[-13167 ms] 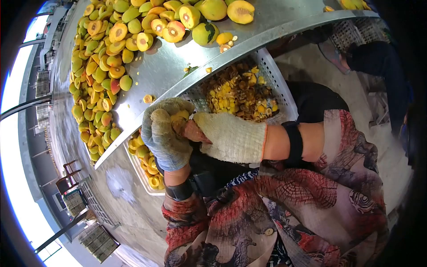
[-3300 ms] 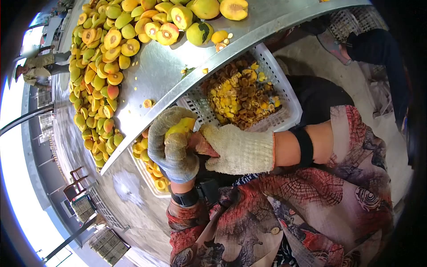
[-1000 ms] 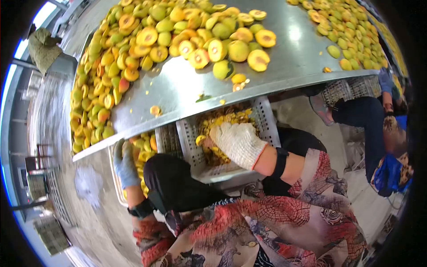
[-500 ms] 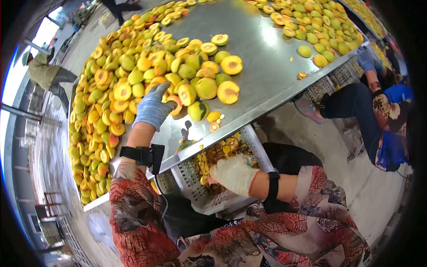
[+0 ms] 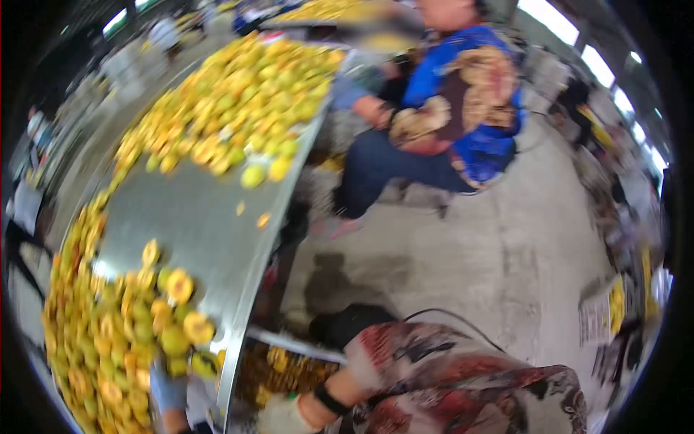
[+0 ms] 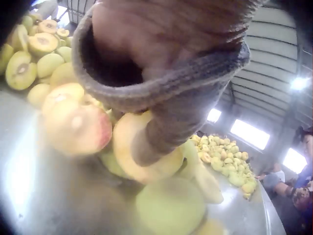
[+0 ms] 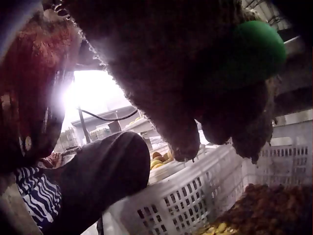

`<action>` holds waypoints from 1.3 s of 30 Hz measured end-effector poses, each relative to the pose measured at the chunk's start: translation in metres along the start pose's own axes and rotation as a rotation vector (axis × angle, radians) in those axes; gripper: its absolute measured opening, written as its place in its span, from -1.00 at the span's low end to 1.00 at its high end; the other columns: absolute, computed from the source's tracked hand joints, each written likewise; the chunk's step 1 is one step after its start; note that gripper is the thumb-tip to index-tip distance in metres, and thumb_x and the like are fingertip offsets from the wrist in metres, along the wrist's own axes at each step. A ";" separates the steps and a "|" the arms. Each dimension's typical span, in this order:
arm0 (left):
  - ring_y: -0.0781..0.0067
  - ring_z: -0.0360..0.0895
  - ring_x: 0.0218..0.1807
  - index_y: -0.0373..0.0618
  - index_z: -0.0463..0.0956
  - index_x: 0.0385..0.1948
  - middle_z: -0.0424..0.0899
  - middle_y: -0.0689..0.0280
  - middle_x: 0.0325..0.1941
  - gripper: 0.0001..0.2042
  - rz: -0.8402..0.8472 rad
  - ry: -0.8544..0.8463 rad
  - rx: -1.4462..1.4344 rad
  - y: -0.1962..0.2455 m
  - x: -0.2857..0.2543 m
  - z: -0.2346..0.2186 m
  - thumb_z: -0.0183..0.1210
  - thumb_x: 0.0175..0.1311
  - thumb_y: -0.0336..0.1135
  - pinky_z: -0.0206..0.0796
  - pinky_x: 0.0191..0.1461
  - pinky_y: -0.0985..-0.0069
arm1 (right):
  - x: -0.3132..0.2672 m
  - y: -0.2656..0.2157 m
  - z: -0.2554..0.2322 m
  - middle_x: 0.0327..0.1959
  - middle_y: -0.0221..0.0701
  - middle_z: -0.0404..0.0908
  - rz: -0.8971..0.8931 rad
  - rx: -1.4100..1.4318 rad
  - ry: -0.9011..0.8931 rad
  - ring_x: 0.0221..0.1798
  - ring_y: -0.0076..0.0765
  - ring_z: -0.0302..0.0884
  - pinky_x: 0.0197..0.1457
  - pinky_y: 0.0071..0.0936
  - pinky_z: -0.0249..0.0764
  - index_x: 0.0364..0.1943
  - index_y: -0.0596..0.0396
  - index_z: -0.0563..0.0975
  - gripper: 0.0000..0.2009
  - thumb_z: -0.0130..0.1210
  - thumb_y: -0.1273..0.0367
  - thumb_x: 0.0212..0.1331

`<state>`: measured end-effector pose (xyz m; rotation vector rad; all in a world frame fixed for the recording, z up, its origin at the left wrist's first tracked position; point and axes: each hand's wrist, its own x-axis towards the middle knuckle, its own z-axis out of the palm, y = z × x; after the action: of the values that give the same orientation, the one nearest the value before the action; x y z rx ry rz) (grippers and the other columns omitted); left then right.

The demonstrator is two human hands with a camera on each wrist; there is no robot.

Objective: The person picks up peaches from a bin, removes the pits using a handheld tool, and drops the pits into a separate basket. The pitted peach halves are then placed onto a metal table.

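My left hand (image 5: 168,390), in a blue-grey glove, is among the halved peaches (image 5: 108,347) on the metal table. In the left wrist view its thumb presses on the pale cut face of a peach half (image 6: 128,147); the other fingers are hidden behind. My right hand (image 5: 282,416), in a white knit glove, is low over the white crate of peach pits and scraps (image 5: 289,372). A rounded green handle end (image 7: 259,51) sticks out from that hand in the right wrist view; the rest of the held thing is hidden. Its fingers point down toward the crate's rim (image 7: 195,188).
The metal table's raised edge (image 5: 264,267) runs between me and the fruit. A second peach heap (image 5: 238,101) lies farther along it. Another person in blue (image 5: 463,94) sits at the same table side. A cable (image 5: 455,325) crosses the concrete floor.
My head has turned right, blurring the view. My left hand went from beside the lower crate up to the peaches, where its thumb now lies on one half. My right hand stays by the scrap crate.
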<state>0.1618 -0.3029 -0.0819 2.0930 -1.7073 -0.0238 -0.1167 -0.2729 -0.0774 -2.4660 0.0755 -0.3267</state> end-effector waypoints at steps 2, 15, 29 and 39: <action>0.04 0.48 -0.06 -0.22 0.38 0.00 0.51 0.05 -0.05 -0.44 0.054 -0.173 0.230 -0.038 -0.005 0.016 0.21 -0.23 -0.51 0.38 -0.03 0.29 | 0.000 0.010 0.016 -0.52 -0.21 0.62 0.030 -0.117 0.068 -0.44 -0.08 0.61 -0.46 -0.14 0.48 -0.52 0.07 0.60 -0.71 0.04 0.15 0.01; 0.37 0.47 -0.05 -0.23 0.29 0.09 0.47 0.16 0.05 -0.51 -0.480 0.155 -1.015 0.062 -0.077 -0.091 0.08 0.00 -0.57 0.41 -0.08 0.49 | 0.004 0.008 -0.054 -0.63 -0.05 0.56 0.228 -0.044 0.165 -0.57 -0.02 0.59 -0.55 -0.13 0.48 -0.57 0.19 0.54 -0.69 0.02 0.20 0.07; 0.43 0.45 -0.05 -0.17 0.40 -0.22 0.46 0.12 0.06 -0.55 -0.625 0.030 -0.980 0.168 -0.140 -0.091 0.14 -0.32 -0.69 0.37 -0.04 0.53 | 0.009 0.000 -0.074 -0.35 -0.20 0.57 0.284 -0.124 -0.181 -0.25 -0.10 0.60 -0.27 -0.17 0.52 -0.26 0.08 0.45 -0.83 -0.02 0.36 0.08; 0.35 0.47 -0.01 -0.20 0.43 -0.17 0.52 0.19 -0.01 -0.56 -0.269 -0.032 -0.584 0.160 -0.156 -0.063 0.17 -0.24 -0.67 0.35 0.08 0.43 | 0.005 0.003 -0.074 -0.37 -0.22 0.55 0.194 -0.138 -0.145 -0.26 -0.11 0.61 -0.27 -0.12 0.51 -0.21 0.03 0.45 -0.82 -0.06 0.33 0.13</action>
<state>-0.0060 -0.1598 -0.0102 1.8504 -1.2223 -0.5676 -0.1305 -0.3196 -0.0216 -2.5850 0.2821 -0.0605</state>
